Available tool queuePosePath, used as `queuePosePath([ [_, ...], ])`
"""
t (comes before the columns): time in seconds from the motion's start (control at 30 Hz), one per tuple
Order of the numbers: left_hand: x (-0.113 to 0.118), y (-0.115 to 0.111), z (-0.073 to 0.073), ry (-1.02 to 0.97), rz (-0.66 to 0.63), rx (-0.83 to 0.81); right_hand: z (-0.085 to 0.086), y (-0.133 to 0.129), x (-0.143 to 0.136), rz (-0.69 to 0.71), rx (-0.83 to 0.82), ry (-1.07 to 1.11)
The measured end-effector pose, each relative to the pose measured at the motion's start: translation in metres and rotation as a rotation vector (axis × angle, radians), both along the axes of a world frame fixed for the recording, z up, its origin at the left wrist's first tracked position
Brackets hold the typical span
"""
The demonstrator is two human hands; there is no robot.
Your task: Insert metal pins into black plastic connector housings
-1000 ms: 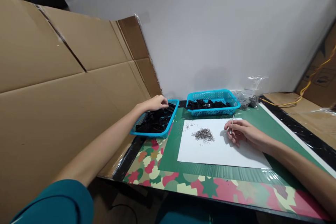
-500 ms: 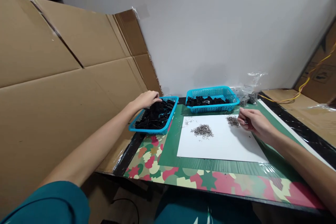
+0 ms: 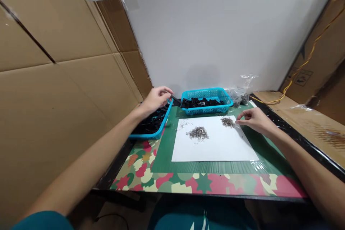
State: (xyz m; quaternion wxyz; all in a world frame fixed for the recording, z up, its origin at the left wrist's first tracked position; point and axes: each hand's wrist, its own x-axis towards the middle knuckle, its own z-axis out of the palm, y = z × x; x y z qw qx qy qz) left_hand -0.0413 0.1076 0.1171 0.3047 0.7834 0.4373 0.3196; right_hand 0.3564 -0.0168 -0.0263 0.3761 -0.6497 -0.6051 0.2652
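My left hand is raised over the left blue basket, its fingers pinched on a slim black piece that points right. More black pieces fill that basket. Over the right part of a white sheet, my right hand has thumb and forefinger drawn together beside a small pile of tiny metal pieces. Whatever may be between those fingertips is too small to make out. A larger pile of similar metal bits lies on the left half of the sheet.
A second blue basket with black pieces stands at the back by the wall. Clear plastic bags sit right of it. Cardboard walls the left side. A yellow cable runs down at the right.
My left hand has come up out of the left basket with a black piece. My right hand's fingers have uncurled into a pinch beside the small pile. The view has shifted slightly right.
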Motion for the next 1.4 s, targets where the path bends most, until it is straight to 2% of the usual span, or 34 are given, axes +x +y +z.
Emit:
queuePosePath([
  [0.1, 0.026, -0.019, -0.02, 0.064, -0.155, -0.117, -0.002, 0.001, -0.002, 0.023, -0.025, 0.016],
  [0.23, 0.055, -0.043, -0.05, -0.061, -0.334, -0.148, -0.008, 0.003, -0.006, 0.051, -0.056, 0.01],
  [0.43, 0.082, -0.07, -0.097, -0.352, -0.244, -0.151, -0.01, 0.004, -0.006, 0.087, -0.066, -0.001],
  [0.57, 0.087, -0.077, -0.116, -0.426, -0.221, -0.186, -0.007, 0.004, -0.003, 0.149, -0.097, -0.037],
  [0.67, 0.09, -0.082, -0.123, -0.504, -0.259, -0.256, -0.004, 0.003, 0.001, 0.205, -0.137, -0.033],
  [0.87, 0.097, -0.1, -0.124, -0.643, -0.367, -0.527, -0.002, 0.001, 0.009, 0.238, -0.171, -0.049],
  [1.13, 0.097, -0.119, -0.117, -0.507, -0.412, -0.657, 0.0, -0.002, 0.014, 0.258, -0.165, -0.143],
  [1.27, 0.098, -0.123, -0.116, -0.529, -0.476, -0.733, 0.005, -0.008, 0.011, 0.382, -0.204, -0.089],
  [1.4, 0.097, -0.124, -0.115, -0.532, -0.525, -0.728, 0.021, -0.02, -0.014, 0.475, -0.105, 0.122],
])
